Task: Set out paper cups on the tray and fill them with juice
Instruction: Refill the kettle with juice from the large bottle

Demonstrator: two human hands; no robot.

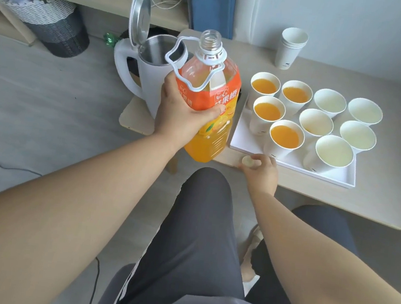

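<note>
My left hand (184, 110) grips the big orange juice bottle (212, 98) around its label. The bottle is uncapped, roughly upright and held just left of the white tray (340, 177). On the tray stand several paper cups. The left ones, such as the near cup (284, 137), hold orange juice. The right ones, such as the cup (334, 153), are empty. My right hand (262, 169) pinches the bottle cap (247, 161) at the table's front edge, just in front of the tray.
A stack of spare paper cups (290, 48) stands at the back of the small table (385, 216). A white kettle (148, 72) with its lid open sits left of the bottle. A basket (47, 19) rests on the floor at far left. My knees are below the table's front edge.
</note>
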